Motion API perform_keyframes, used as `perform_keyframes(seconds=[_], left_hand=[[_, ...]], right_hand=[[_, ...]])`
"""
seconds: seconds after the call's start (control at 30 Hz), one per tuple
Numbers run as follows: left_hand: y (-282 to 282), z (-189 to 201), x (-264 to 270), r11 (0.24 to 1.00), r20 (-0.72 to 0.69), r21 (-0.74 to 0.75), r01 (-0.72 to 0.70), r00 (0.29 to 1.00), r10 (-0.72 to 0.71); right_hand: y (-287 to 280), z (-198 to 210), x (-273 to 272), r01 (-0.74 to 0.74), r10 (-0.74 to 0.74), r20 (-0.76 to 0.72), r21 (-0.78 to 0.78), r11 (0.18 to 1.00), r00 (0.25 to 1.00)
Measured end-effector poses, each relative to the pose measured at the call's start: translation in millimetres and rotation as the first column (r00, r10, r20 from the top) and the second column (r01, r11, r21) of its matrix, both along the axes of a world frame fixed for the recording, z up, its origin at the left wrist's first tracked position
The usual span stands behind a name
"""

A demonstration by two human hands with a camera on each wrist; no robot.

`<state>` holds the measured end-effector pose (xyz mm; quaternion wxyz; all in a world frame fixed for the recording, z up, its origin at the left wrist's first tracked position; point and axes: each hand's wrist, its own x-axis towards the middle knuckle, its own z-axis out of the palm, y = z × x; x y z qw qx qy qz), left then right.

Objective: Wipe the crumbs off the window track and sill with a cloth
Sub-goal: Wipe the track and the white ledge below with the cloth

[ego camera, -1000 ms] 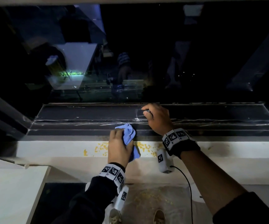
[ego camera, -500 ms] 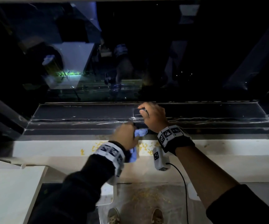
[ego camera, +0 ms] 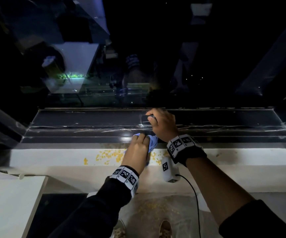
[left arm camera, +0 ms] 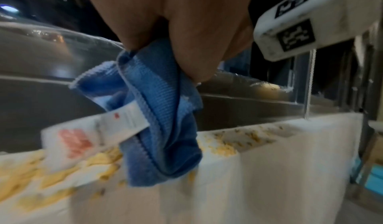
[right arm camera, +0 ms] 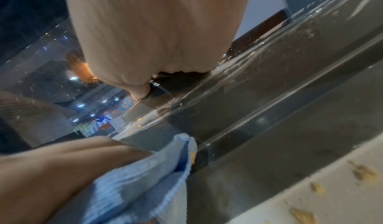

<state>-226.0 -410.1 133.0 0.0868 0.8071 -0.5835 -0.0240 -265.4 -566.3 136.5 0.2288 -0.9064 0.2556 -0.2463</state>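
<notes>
My left hand [ego camera: 137, 148] grips a bunched blue cloth [ego camera: 153, 143] at the front edge of the dark window track [ego camera: 87, 124], above the white sill [ego camera: 52, 157]. Yellow crumbs [ego camera: 109, 156] lie scattered on the sill to the left of and under that hand. In the left wrist view the cloth [left arm camera: 157, 112] hangs from my fingers with its white label [left arm camera: 124, 119] over the crumbs [left arm camera: 99, 162]. My right hand [ego camera: 163, 124] holds a small dark block [ego camera: 145, 118] further back on the track, fingers curled over it [right arm camera: 176, 81]. The cloth [right arm camera: 145, 178] lies just below the right wrist.
Dark window glass [ego camera: 138, 66] rises right behind the track. A white tabletop [ego camera: 9, 203] stands at lower left. Crumbs lie on a plastic sheet on the floor [ego camera: 156, 208] by my shoes [ego camera: 164, 227]. A black cable [ego camera: 195, 194] hangs from the right wrist camera.
My left hand has carried the cloth to the right and forward, from the sill to the track's front edge beside my right wrist. The right hand has stayed on the block.
</notes>
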Motion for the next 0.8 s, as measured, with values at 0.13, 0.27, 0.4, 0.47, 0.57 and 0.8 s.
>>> perform_keyframes(seconds=[0.13,0.27,0.4,0.47,0.57,0.8], left_hand=[[-6.1,10.7,6.5,0.998,-0.097,0.064,0.0,0.995,0.006],[12.2,22.4,33.5,0.998,-0.283,-0.064,-0.03,0.959,0.011],[32.8,17.8,34.8,0.962,-0.183,-0.242,-0.124,0.98,0.081],[32.2,7.4,30.8,0.958,-0.158,-0.222,-0.183,0.976,0.15],[18.8,-5.2,18.9,0.966,-0.131,-0.158,-0.205,0.974,0.186],[1.9,5.5,7.1,0.986,-0.282,-0.115,-0.12,0.956,0.083]], right_hand=[[0.0,2.0,-0.6,-0.002,0.002,-0.018,0.012,1.0,1.0],[2.1,2.3,-2.0,0.018,-0.017,-0.031,0.04,0.999,0.999],[3.6,4.2,-2.8,0.028,-0.026,-0.057,0.039,0.999,0.998],[4.2,6.1,-2.7,0.03,-0.027,-0.056,0.043,0.999,0.998],[5.9,6.9,-1.6,0.023,-0.02,-0.073,0.046,0.999,0.997],[5.7,9.5,-0.3,0.027,-0.023,-0.082,0.05,0.998,0.996]])
